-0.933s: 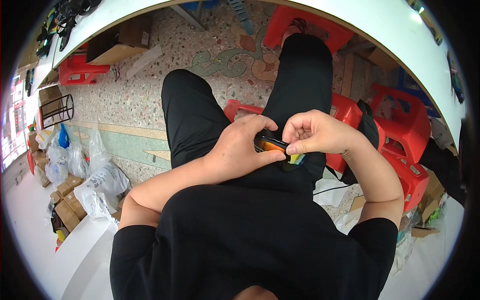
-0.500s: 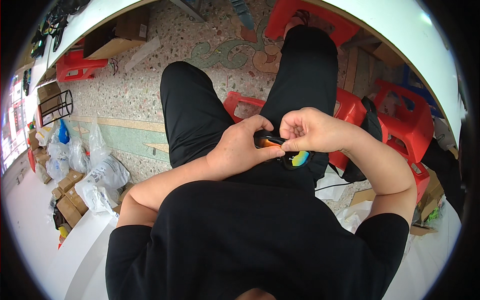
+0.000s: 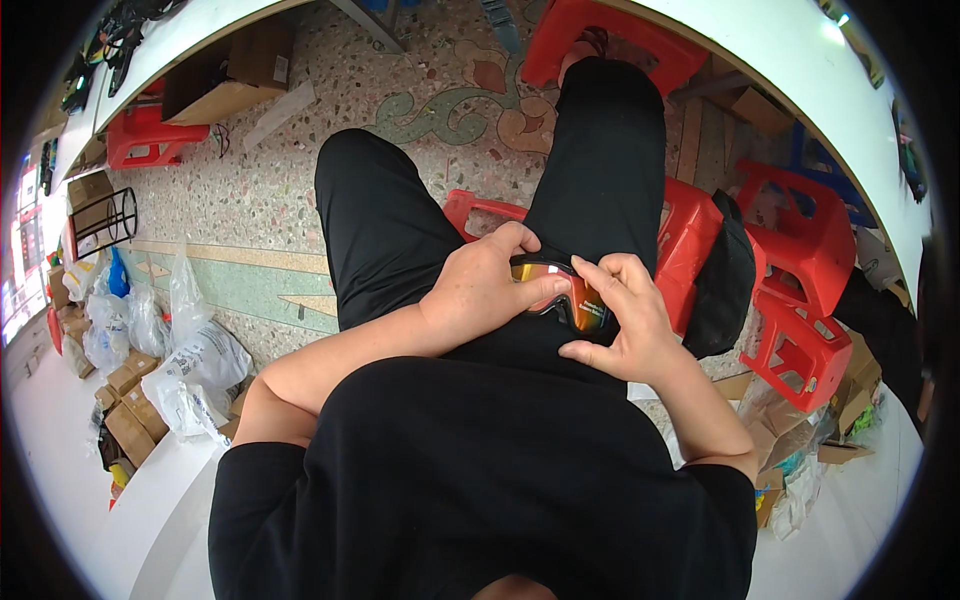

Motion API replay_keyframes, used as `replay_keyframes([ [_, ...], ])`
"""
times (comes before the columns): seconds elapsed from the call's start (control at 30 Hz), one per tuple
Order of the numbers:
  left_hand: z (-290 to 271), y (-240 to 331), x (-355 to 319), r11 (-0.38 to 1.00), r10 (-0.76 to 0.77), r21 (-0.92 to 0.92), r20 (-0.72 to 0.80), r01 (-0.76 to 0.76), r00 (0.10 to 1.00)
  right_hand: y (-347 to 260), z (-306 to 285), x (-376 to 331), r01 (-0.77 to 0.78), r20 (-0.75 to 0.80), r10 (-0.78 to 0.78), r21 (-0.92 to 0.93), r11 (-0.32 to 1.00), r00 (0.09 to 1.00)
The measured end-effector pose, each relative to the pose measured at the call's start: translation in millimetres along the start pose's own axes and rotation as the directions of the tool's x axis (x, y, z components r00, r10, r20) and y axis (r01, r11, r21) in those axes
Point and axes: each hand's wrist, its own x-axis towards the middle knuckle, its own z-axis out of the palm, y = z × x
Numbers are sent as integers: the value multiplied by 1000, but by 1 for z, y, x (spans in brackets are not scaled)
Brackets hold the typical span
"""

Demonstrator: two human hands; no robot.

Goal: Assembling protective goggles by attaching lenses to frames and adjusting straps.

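Note:
A pair of goggles (image 3: 587, 312) with a black frame and a shiny orange-red mirrored lens lies over my lap, lens facing up. My left hand (image 3: 480, 287) grips its left end, thumb across the lens and fingers behind the frame. Around the right end curls my right hand (image 3: 637, 320). Its fingertips rest at the upper edge, and the thumb points left just below the frame. The goggles' back and any strap are hidden by the hands and the black trousers (image 3: 610, 150).
Red plastic stools (image 3: 800, 235) stand to the right beside a black bag (image 3: 722, 285). A white table (image 3: 770, 50) curves across the far side. Cardboard boxes (image 3: 235, 80) sit beneath it. Clear plastic bags (image 3: 195, 375) and small cartons (image 3: 135, 420) pile up at left.
My right hand has opened out from a pinch at the goggles and moved round their right end. The lens has turned to show more orange-red. My left hand keeps its hold.

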Motion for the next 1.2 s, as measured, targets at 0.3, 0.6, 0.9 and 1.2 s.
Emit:
replay_keyframes([
  [0.3, -2, -2, -2, 989, 138, 55, -27, -137, 990, 13, 25, -3, 51, -201, -57, -36, 998, 978],
  [0.6, -22, -5, -14, 772, 615, 288, -108, -567, 781, 12, 29, -3, 78, -345, -65, 22, 997, 936],
  [0.9, -19, -7, -7, 721, 684, 236, -93, -651, 724, 18, 32, 1, 169, -388, -175, -48, 984, 905],
  [1.2, -24, -1, -8, 702, 706, 83, -212, -708, 676, 26, 32, -3, 266, -465, -397, -323, 908, 792],
])
